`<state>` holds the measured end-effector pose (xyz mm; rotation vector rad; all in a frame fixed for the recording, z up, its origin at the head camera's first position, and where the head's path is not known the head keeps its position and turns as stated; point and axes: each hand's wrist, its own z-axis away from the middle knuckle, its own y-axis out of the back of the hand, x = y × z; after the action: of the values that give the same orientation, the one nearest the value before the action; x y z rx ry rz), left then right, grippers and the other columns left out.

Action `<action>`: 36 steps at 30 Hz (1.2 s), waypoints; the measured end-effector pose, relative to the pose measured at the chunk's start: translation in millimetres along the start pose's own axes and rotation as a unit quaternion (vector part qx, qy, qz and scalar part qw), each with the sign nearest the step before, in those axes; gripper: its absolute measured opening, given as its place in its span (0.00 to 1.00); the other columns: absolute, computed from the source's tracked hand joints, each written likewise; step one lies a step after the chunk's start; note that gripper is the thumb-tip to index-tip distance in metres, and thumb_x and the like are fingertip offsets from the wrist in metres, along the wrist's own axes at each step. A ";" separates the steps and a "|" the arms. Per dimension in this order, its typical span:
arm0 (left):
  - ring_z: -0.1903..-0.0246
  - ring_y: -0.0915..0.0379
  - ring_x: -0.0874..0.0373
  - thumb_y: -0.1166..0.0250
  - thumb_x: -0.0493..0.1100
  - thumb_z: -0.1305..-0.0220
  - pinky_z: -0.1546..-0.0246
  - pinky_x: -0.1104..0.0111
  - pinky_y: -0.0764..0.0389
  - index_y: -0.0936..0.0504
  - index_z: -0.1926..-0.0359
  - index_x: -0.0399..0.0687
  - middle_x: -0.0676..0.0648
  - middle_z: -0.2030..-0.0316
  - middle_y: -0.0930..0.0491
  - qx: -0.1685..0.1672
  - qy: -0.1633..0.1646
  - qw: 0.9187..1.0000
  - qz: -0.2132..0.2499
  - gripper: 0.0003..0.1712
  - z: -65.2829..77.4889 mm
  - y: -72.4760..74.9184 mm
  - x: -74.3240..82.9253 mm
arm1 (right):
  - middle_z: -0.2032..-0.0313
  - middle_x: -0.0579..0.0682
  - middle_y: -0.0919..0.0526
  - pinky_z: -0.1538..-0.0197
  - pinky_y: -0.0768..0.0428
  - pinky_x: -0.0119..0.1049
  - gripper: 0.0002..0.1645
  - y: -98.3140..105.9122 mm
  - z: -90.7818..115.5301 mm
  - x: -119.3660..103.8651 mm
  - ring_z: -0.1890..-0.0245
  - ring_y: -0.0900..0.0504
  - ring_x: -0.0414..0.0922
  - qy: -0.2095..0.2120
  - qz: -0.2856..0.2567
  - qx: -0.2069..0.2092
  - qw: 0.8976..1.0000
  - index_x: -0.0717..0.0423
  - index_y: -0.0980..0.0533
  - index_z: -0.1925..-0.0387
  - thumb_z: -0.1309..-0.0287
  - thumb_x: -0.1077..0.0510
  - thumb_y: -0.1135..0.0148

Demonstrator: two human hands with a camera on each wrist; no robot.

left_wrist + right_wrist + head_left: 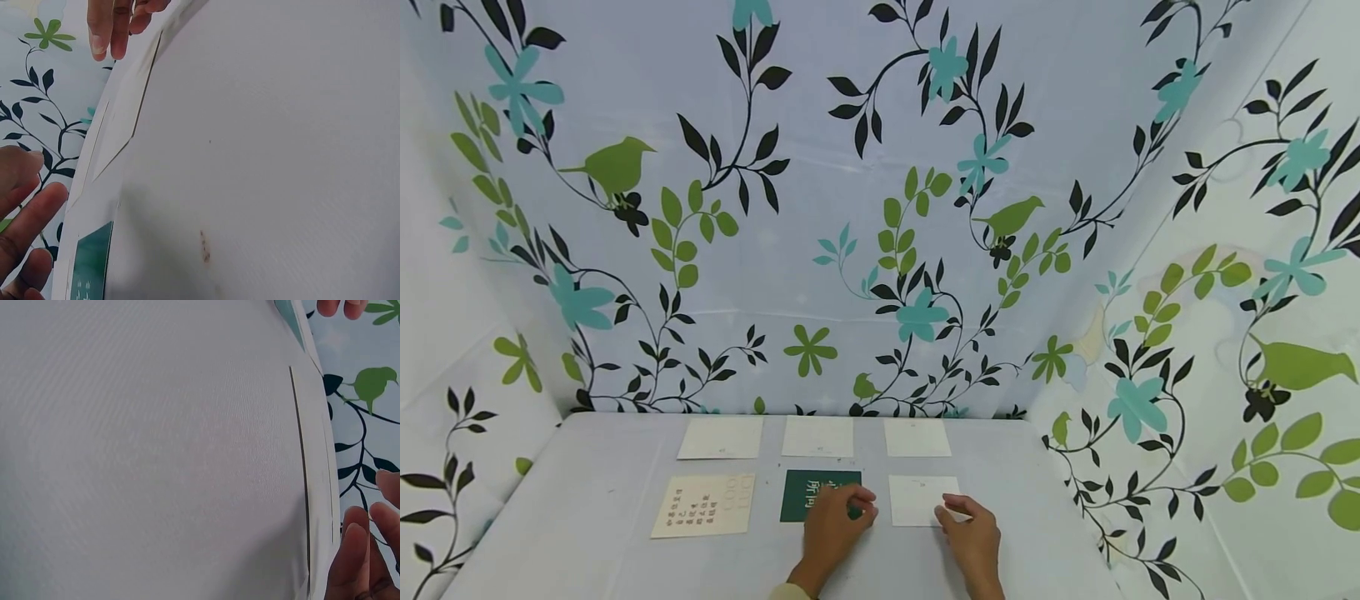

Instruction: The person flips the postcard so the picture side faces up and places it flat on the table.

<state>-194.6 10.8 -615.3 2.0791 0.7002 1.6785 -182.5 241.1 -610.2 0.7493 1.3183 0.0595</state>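
- Green card [796, 500] with pale characters lies flat on the white worktop [587, 517], in the middle of the nearer row, well in from the left and right edges.
- Over its right part hangs the left hand [838, 521], fingers bent and thumb apart from them, gripping nothing; whether it touches the card cannot be told.
- Just right of the green one, a plain white card [917, 498] lies flat in the same row.
- At its lower right corner is the right hand [973, 537], thumb and fingers parted, nothing gripped; contact is unclear.
- Left in this row, towards the worktop's left edge, lies a cream card [703, 507], slightly askew, with columns of dark characters.
- Along the far edge lie three pale cards [817, 437], spaced apart.
- Behind that edge hangs leaf-and-bird patterned cloth [647, 83].
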 end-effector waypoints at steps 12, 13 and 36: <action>0.64 0.30 0.65 0.16 0.45 0.50 0.64 0.67 0.30 0.11 0.64 0.63 0.61 0.69 0.10 -0.016 0.013 1.000 -0.011 0.14 0.0 -14.1 11.4 | 0.41 0.61 0.14 0.72 0.20 0.34 0.24 14.1 -11.4 8.1 0.72 0.15 0.43 -0.017 0.012 0.014 1.000 0.53 0.15 0.45 0.43 0.58 0.22; 0.64 0.31 0.65 0.16 0.45 0.50 0.65 0.67 0.31 0.11 0.63 0.63 0.61 0.68 0.10 -0.018 0.014 1.000 -0.010 0.14 0.3 -15.0 12.0 | 0.40 0.62 0.15 0.72 0.20 0.35 0.25 14.9 -12.3 9.0 0.73 0.15 0.43 -0.017 0.016 0.013 1.000 0.53 0.15 0.43 0.43 0.58 0.22; 0.66 0.38 0.63 0.15 0.45 0.55 0.69 0.70 0.36 0.10 0.63 0.61 0.55 0.65 0.11 -0.018 0.003 0.999 -0.037 0.17 7.4 -34.6 24.5 | 0.27 0.71 0.29 0.65 0.12 0.38 0.35 16.8 -16.1 19.0 0.52 0.09 0.60 -0.036 0.051 -0.005 0.998 0.57 0.21 0.35 0.45 0.59 0.22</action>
<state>-188.3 53.3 -617.5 2.0002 0.7326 1.6450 -185.1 269.9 -618.4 0.8023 1.2110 0.1192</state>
